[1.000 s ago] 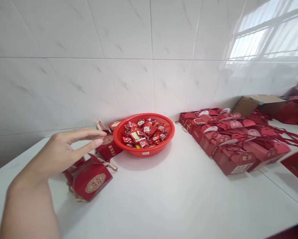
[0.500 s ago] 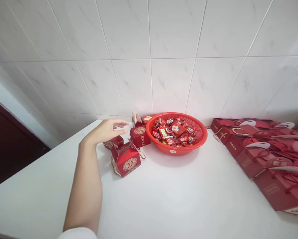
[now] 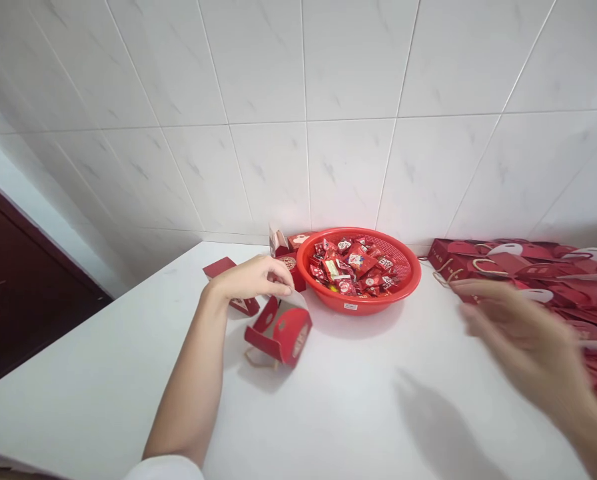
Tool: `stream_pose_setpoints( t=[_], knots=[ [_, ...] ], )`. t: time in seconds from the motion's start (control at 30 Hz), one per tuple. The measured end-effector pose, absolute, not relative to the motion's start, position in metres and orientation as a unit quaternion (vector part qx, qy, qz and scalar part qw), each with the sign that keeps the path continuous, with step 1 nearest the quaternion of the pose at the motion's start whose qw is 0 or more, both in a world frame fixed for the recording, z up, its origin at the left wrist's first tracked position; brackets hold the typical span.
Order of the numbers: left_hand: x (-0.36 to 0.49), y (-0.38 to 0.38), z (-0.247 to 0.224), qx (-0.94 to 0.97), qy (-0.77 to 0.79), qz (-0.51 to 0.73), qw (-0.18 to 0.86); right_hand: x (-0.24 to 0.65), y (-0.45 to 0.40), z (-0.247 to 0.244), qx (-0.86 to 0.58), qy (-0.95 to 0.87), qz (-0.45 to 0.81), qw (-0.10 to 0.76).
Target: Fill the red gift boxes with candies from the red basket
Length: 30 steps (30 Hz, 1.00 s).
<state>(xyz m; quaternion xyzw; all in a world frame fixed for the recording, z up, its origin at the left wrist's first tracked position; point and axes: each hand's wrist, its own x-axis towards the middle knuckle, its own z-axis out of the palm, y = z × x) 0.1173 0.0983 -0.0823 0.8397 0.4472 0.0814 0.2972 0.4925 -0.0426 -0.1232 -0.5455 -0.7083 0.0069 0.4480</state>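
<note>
Red box (image 3: 284,328), pale print (image 3: 300,340) illegible, left fingers (image 3: 278,271) pinched on its flap (image 3: 295,301), right fingers (image 3: 486,291) parted.

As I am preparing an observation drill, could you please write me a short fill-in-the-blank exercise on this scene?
1. The person's hand at the open red cardboard box is the ____ one.
2. The round, perforated plastic basket of wrapped sweets is coloured ____.
3. In the picture, the large group of red cardboard boxes is on the basket's ____ side.

Missing words: left; red; right.
</note>
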Motion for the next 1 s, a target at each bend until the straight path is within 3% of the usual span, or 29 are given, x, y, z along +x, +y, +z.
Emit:
stream_pose_setpoints(
  t=[0.03,0.13,0.23,0.3,0.53,0.77,1.0],
  knots=[
    [0.124,0.094,-0.081,0.854,0.414,0.091,0.303,0.475,-0.034,-0.124,-0.509,-0.749,0.048,0.422],
    [0.151,0.082,-0.081,0.877,0.358,0.112,0.299,0.423,-0.018,-0.124,-0.396,-0.871,0.174,0.235],
    [0.176,0.073,-0.088,0.895,0.317,0.123,0.290,0.392,-0.011,-0.123,-0.388,-0.898,0.181,0.104],
    [0.187,0.071,-0.095,0.901,0.305,0.131,0.278,0.384,-0.007,-0.124,-0.434,-0.885,0.160,0.060],
    [0.201,0.072,-0.112,0.898,0.332,0.178,0.225,0.398,0.005,-0.129,-0.446,-0.832,0.301,0.134],
    [0.206,0.064,-0.112,0.906,0.326,0.073,0.258,0.423,0.012,-0.121,-0.428,-0.809,0.390,0.107],
    [0.206,0.054,-0.105,0.889,0.398,0.017,0.225,0.436,0.012,-0.122,-0.472,-0.797,0.376,0.030]
  ],
)
